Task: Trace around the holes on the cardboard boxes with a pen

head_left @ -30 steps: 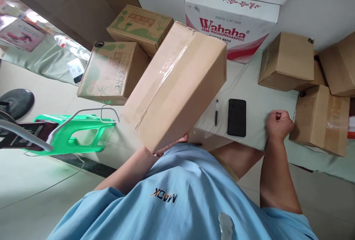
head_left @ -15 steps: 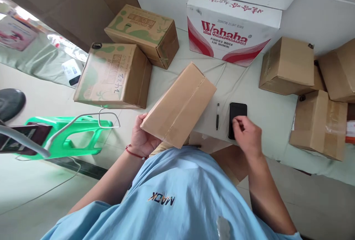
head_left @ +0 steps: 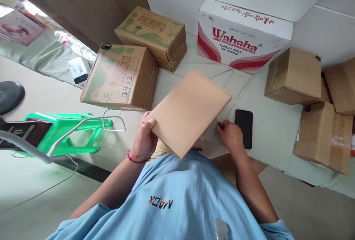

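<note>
My left hand point(head_left: 145, 136) grips the near left corner of a plain brown cardboard box point(head_left: 191, 112), thumb on its upper face. The box is tilted above the near edge of the covered table, one broad smooth face turned up. My right hand point(head_left: 230, 136) is closed at the table's front edge, fingers pinched on a dark pen point(head_left: 220, 124). Only one short end of the pen shows; the hand hides the rest. Just right of this hand lies a black phone point(head_left: 244, 129), flat on the cloth.
Two coconut-print cartons point(head_left: 119, 79) stand at the left, and a white Wahaha water carton point(head_left: 241, 42) at the back. Several brown boxes point(head_left: 296, 75) are grouped at the right. A green plastic stool point(head_left: 69, 129) stands on the floor at left, with a white cable point(head_left: 85, 121) across it.
My right hand has moved left from the phone to the pen and closed on it. In my left hand the box has turned, its broad face now up and the taped seam out of sight.
</note>
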Motion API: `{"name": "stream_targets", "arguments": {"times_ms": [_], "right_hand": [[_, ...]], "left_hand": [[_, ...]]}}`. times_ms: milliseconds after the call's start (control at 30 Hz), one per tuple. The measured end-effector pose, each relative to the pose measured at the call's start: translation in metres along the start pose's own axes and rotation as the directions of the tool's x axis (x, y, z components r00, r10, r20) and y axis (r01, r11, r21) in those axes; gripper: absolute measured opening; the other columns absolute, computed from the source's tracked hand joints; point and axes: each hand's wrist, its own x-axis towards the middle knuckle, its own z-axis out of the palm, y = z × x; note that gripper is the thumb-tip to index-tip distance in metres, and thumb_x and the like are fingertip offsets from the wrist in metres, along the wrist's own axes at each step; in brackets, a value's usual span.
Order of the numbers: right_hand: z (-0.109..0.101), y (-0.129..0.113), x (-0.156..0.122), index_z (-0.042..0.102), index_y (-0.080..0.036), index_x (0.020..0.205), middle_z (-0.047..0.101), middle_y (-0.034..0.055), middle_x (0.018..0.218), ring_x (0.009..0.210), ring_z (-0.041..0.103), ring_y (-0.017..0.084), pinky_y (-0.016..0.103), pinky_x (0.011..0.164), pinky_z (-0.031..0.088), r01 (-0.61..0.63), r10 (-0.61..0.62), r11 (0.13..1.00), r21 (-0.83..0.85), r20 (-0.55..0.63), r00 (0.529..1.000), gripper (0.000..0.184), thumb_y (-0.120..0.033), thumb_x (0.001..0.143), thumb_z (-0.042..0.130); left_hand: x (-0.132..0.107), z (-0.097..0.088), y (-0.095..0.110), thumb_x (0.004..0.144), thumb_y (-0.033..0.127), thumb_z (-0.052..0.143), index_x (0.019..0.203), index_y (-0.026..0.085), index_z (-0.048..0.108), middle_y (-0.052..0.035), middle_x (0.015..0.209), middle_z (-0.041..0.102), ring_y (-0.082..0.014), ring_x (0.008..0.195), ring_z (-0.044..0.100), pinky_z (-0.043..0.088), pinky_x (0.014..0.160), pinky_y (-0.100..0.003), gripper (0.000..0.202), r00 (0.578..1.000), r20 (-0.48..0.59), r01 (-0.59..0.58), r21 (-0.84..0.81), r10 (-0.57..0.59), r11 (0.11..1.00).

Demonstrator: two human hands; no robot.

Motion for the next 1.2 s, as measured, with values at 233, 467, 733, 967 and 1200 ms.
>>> {"name": "stream_targets", "arguments": {"times_ms": [233, 467, 733, 967, 1200], "right_hand": [[0.002, 0.04, -0.035, 0.054, -0.025, 0.079, 0.053, -0.0074, 0.061, 0.055, 0.047, 0.013, 0.027, 0.059, 0.037, 0.147, 0.115, 0.759, 0.634, -0.353, 0.929, 0.018, -0.038, 0.083, 0.066], [0.006, 0.073, -0.071, 0.058, -0.025, 0.088, 0.056, -0.007, 0.065, 0.057, 0.05, 0.013, 0.027, 0.058, 0.04, 0.17, 0.374, 0.599, 0.782, -0.461, 0.805, 0.026, -0.045, 0.085, 0.074], [0.015, 0.083, -0.085, 0.061, -0.023, 0.091, 0.055, -0.0064, 0.067, 0.058, 0.05, 0.013, 0.028, 0.059, 0.038, 0.177, 0.426, 0.577, 0.797, -0.479, 0.768, 0.032, -0.051, 0.087, 0.075], [0.015, 0.094, -0.088, 0.062, -0.022, 0.093, 0.059, -0.0051, 0.068, 0.061, 0.056, 0.013, 0.027, 0.062, 0.043, 0.215, 0.425, 0.565, 0.796, -0.505, 0.752, 0.034, -0.053, 0.09, 0.075], [0.025, 0.1, -0.089, 0.062, -0.022, 0.091, 0.06, -0.0051, 0.067, 0.06, 0.058, 0.015, 0.029, 0.065, 0.047, 0.25, 0.436, 0.541, 0.803, -0.522, 0.733, 0.032, -0.051, 0.089, 0.077]], "left_hand": [[0.004, -0.009, 0.007, 0.081, 0.058, 0.075, 0.107, 0.021, 0.07, -0.0064, 0.101, 0.071, -0.0238, 0.088, 0.067, 0.056, 0.072, -0.035, 0.046, 0.9, 0.169, -0.435, 0.415, 0.402, 0.799], [-0.007, 0.021, 0.013, 0.086, 0.076, 0.06, 0.106, 0.027, 0.064, -0.0094, 0.098, 0.069, -0.0301, 0.092, 0.07, 0.062, 0.082, -0.055, 0.053, 0.212, 0.504, -0.885, 0.463, 0.837, -0.054], [-0.017, 0.048, 0.004, 0.079, 0.058, 0.08, 0.105, 0.031, 0.069, -0.0085, 0.105, 0.07, -0.0301, 0.098, 0.064, 0.06, 0.089, -0.058, 0.039, -0.059, 0.581, -0.925, 0.274, 0.811, -0.264], [-0.017, 0.037, -0.015, 0.085, 0.03, 0.084, 0.097, 0.039, 0.075, 0.0016, 0.091, 0.076, -0.0222, 0.088, 0.063, 0.049, 0.114, -0.063, 0.018, -0.051, 0.713, -0.933, 0.215, 0.7, -0.287], [-0.022, 0.003, -0.02, 0.089, 0.035, 0.084, 0.107, 0.036, 0.076, -0.0005, 0.1, 0.082, -0.024, 0.093, 0.078, 0.063, 0.092, -0.043, 0.019, 0.152, 0.972, -0.974, 0.117, 0.178, 0.193]]}}
